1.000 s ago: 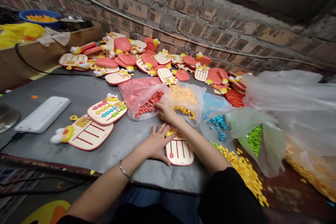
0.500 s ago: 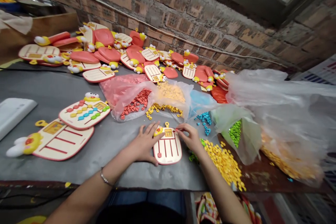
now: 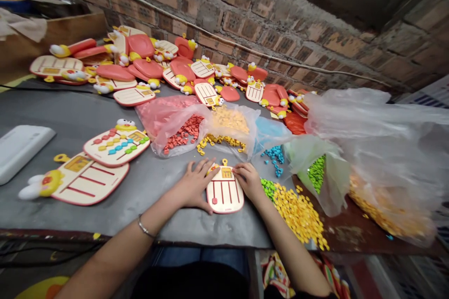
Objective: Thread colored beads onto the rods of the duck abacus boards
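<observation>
A cream play board (image 3: 226,196) with a red rim, slots and a small yellow-orange panel lies flat on the table in front of me. One red bead (image 3: 214,201) sits low in its leftmost slot. My left hand (image 3: 194,184) rests along the board's left side, fingers spread, the index finger reaching over its duck-like head and the thumb at the lower edge. At the upper right corner, my right hand (image 3: 248,180) is closed in a pinch on a small red bead, now mostly covered by the fingertips.
Bags of red beads (image 3: 184,135), yellow beads (image 3: 224,140), blue beads (image 3: 275,154) and green beads (image 3: 316,173) lie beyond. Loose yellow beads (image 3: 300,215) are heaped at right. A beaded board (image 3: 117,147) overlaps another board (image 3: 87,182) at left; more boards (image 3: 145,69) are piled by the wall.
My right hand's fingertips have come in over the board's upper right corner, covering the red bead seen there before. My left hand keeps its place on the board. The view has shifted slightly.
</observation>
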`<move>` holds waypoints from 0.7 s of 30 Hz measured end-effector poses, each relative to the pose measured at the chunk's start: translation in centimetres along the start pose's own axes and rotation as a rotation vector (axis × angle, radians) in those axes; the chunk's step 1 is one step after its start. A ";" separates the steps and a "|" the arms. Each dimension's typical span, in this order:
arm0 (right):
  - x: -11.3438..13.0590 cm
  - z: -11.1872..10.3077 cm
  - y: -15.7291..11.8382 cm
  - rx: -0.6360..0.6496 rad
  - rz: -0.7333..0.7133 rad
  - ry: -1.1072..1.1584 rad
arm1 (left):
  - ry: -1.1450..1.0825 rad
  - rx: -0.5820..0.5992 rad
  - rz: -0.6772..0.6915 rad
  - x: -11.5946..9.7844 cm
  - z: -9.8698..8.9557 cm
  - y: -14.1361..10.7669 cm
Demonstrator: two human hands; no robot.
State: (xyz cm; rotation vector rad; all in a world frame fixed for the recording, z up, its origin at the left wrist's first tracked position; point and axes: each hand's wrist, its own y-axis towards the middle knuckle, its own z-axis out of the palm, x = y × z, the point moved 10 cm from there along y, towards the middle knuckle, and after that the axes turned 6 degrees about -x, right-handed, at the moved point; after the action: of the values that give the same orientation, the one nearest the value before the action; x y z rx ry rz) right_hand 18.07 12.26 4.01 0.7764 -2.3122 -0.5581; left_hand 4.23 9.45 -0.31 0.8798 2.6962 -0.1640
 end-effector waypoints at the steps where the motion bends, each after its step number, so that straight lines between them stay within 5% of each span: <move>1: 0.1 0.0 -0.1 0.005 -0.002 0.008 | 0.000 -0.006 -0.001 0.0 0.0 0.0; 10: 0.0 -0.1 -1.5 0.213 0.150 0.209 | 0.014 -0.018 -0.002 0.2 0.3 0.0; 18: 2.5 4.4 0.3 0.199 0.240 0.403 | -0.034 -0.019 0.033 0.2 0.6 0.0; 21: 4.0 5.9 0.2 0.396 0.232 0.517 | -0.030 -0.026 0.036 0.4 0.7 0.0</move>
State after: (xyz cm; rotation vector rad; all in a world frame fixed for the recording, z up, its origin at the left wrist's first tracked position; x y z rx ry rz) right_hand 11.52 10.95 1.66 0.7107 -1.9974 0.1986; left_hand 4.11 9.53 -1.05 0.9100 2.6471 -0.1327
